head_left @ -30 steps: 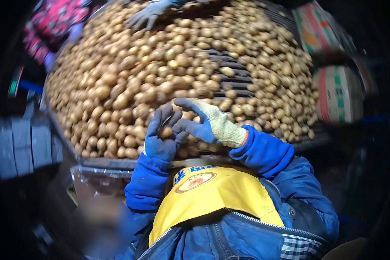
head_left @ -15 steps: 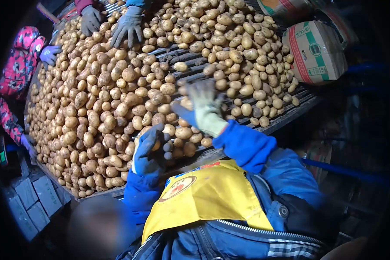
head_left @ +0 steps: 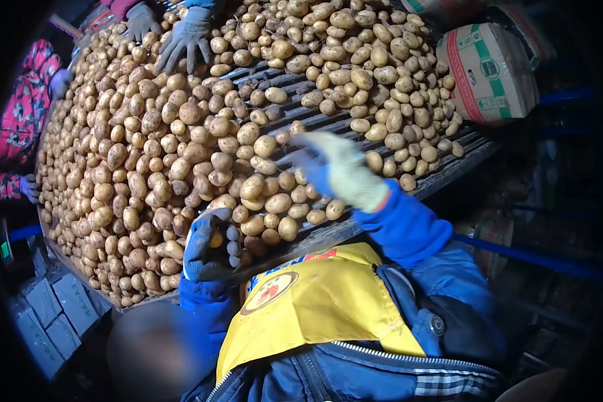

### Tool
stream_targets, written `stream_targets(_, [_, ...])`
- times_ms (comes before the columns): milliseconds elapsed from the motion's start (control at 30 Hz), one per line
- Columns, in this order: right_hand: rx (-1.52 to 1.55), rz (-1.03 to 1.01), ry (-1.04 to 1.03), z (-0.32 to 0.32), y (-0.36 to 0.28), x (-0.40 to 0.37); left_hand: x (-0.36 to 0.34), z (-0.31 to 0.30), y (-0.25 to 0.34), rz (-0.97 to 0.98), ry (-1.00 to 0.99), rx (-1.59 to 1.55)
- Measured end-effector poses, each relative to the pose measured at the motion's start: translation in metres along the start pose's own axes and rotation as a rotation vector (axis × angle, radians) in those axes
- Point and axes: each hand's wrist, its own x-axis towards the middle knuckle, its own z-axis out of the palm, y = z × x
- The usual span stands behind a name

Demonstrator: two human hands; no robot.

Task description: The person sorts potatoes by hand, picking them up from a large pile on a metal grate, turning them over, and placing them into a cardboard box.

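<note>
Potatoes lie in a broad heap over a slatted metal table. At the near edge of the heap, my left hand, in a blue-grey glove, is curled with its fingers bent round. A small yellowish potato shows between its thumb and fingers. Farther right, my right hand, in a pale glove with blue at the thumb side, hovers over the slats beside loose potatoes. Motion smears its fingers, so what they hold is not visible.
A co-worker's gloved hands rest on the heap at the far side. Another person in a pink patterned sleeve stands at the left edge. A printed cardboard box is at the right; pale packages lie lower left.
My right hand has swung right and slightly toward me, off the bare slats. Several potatoes have shifted nearer the edge. My left hand has moved a little left and down, staying curled.
</note>
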Motion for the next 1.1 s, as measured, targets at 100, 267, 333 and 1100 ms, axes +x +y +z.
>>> stream_targets(100, [-0.382,0.145,0.068,-0.054,0.031,-0.028,0.006,0.008,-0.001,-0.008,0.044,0.005])
stream_targets(267, [-0.917,0.031,-0.115,-0.037,0.071,-0.034,0.025,0.018,-0.002,-0.212,0.024,-0.033])
stream_targets(333, [-0.819,0.034,-0.142,-0.035,0.084,-0.017,0.032,0.035,-0.005,-0.245,0.099,-0.057])
stream_targets(1100, [-1.095,-0.259,0.019,-0.045,0.079,-0.013,0.046,0.003,-0.026,-0.225,-0.113,-0.43])
